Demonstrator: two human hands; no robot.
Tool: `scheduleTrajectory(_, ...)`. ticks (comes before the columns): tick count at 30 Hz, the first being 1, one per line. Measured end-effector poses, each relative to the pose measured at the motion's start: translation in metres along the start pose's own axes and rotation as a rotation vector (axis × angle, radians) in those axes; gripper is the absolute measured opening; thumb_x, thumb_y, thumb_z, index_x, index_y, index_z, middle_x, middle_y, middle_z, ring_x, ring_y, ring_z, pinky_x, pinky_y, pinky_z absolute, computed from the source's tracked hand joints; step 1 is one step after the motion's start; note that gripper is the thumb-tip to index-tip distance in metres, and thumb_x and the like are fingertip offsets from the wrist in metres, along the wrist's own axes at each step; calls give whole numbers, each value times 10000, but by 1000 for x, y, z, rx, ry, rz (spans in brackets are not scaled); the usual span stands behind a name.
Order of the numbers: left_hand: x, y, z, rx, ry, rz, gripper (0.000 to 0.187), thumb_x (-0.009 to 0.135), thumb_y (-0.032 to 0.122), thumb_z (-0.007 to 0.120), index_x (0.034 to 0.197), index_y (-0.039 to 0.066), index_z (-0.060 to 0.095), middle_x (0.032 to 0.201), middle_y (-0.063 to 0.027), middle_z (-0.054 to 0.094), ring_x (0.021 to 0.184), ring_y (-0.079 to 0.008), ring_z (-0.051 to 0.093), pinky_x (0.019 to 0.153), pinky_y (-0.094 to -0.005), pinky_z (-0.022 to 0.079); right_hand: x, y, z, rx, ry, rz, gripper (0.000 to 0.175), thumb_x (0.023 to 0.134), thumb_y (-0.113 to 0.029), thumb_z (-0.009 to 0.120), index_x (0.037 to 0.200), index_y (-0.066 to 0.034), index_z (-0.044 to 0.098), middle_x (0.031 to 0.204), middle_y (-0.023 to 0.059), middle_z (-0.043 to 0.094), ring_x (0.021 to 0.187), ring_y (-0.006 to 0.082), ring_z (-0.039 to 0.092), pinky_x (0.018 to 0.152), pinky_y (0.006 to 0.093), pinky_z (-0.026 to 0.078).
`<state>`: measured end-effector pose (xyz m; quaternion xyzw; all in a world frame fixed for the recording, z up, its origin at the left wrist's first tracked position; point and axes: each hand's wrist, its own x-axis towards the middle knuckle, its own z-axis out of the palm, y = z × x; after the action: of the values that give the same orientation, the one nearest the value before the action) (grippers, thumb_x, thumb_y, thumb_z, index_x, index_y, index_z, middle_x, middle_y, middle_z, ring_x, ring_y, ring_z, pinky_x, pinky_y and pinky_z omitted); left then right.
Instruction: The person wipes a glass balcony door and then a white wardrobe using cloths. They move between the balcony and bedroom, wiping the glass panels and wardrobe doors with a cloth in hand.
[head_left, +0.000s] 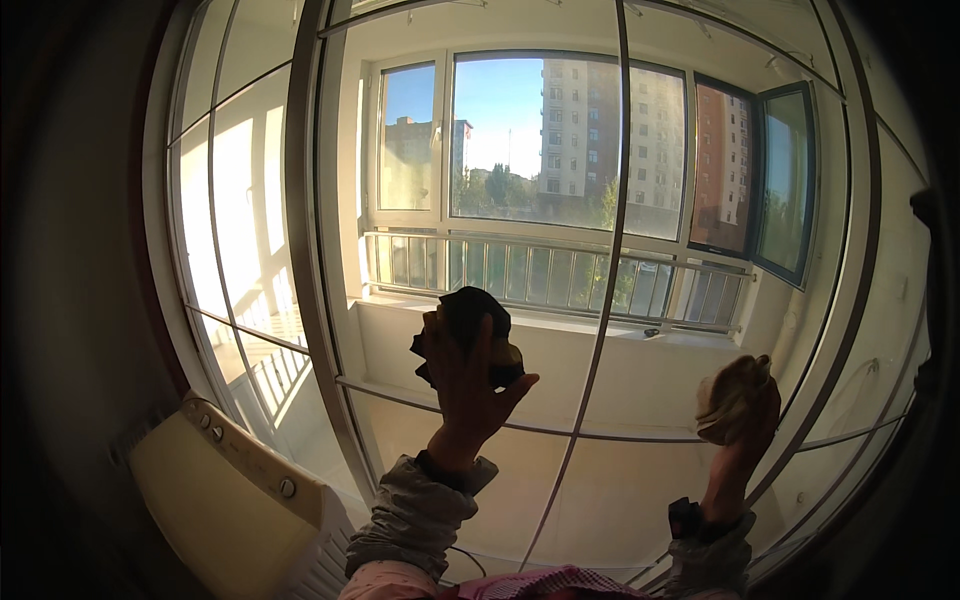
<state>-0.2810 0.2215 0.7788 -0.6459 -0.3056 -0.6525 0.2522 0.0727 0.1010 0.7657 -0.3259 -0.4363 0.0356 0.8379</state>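
Note:
My left hand (466, 386) is spread flat over a dark cloth (474, 304), which appears pressed to the glass door panel (480, 472) in front of me. Folds of the cloth stick out around my fingers, and a yellowish patch shows near the thumb. To the right, my right hand (763, 424) grips a bunched beige cloth (726, 405) close to the door's right frame (832, 285). Whether that cloth touches the glass is hard to tell. Both forearms are raised, with grey sleeves bunched below the wrists.
At lower left stands a cream washing machine (225, 487) with several knobs. Thin bars (600, 330) divide the door glass. Beyond it, a balcony has a metal railing (555, 262), an outward-opened window (784, 180) and a small dark object (651, 332) on the sill.

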Motion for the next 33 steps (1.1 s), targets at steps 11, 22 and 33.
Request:
scheduleTrajectory(11,116,-6,-4,208,-72,249,714,735,345,798,1362,117,545,1407,-240,459,1322,-467,413,1074,-558,382,34,49,12,267,-12,10,353,1048,-264,515,1316,-34,542,1228,102,609,1124,209,615,1004,348,509)
scheduleTrajectory(22,261,-131,-30,314,282,-12,701,922,579,581,1357,30,552,1210,-266,577,1022,-439,599,839,-541,519,27,59,0,60,-130,-142,359,1017,-201,561,1322,-16,526,1248,118,586,1148,229,587,1019,379,496)
scheduleTrajectory(33,296,31,41,225,196,510,600,935,394,641,1391,22,520,1400,-285,497,1314,-502,436,1082,-568,365,30,66,-10,205,-186,-27,397,975,-235,630,1285,-6,537,1182,91,587,1071,204,603,954,339,516)
